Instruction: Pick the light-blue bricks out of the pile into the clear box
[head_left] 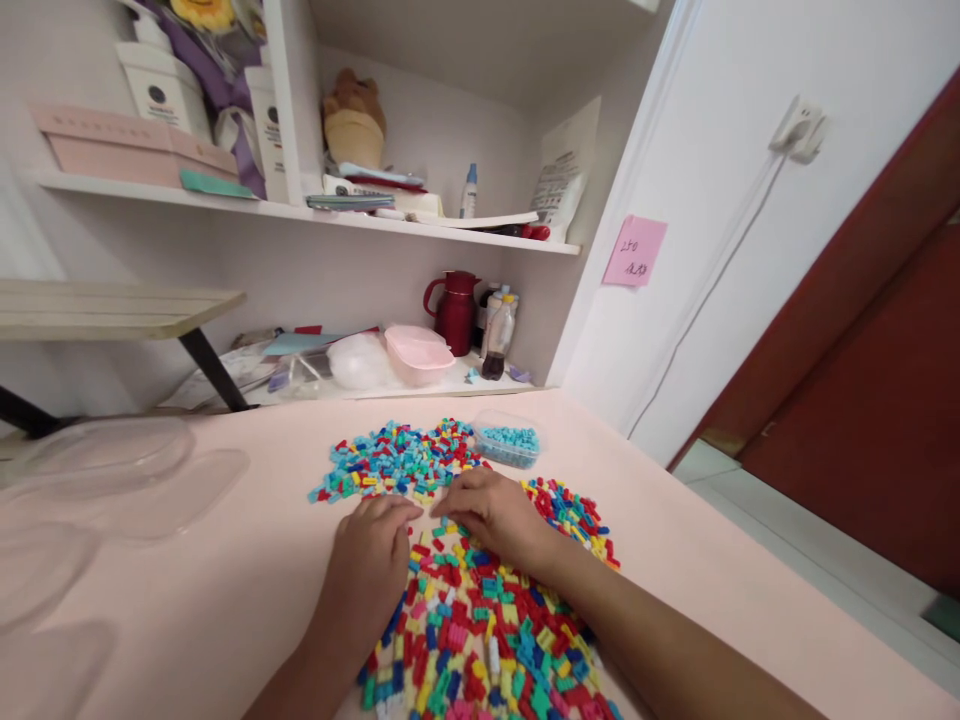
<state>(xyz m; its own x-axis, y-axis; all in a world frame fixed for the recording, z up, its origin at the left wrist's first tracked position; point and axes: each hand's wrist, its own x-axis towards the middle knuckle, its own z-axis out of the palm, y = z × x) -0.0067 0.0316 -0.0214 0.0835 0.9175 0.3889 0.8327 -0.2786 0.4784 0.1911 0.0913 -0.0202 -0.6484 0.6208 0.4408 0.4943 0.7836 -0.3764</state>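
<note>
Small toy building bricks (480, 610) in many colours lie in a loose heap on the pink tabletop, under and around my hands. Behind it spreads a mostly light-blue heap of bricks (397, 455). At the left edge of the bricks, my left hand (371, 540) rests low with its index finger stretched toward the middle and the thumb apart. My right hand (495, 510) reaches in from the right, fingers bent and tips together close to the left fingertips; what lies between them is hidden. Just beyond it, a clear plastic tub (534, 457) contains light-blue bricks.
Clear plastic lids or trays (172, 495) lie at the left. A wooden stand (112, 310) with black legs is above them. On the back ledge are a pink container (420, 355), a red jug (455, 312) and a bottle (499, 338). White shelves (442, 232) overhang the table.
</note>
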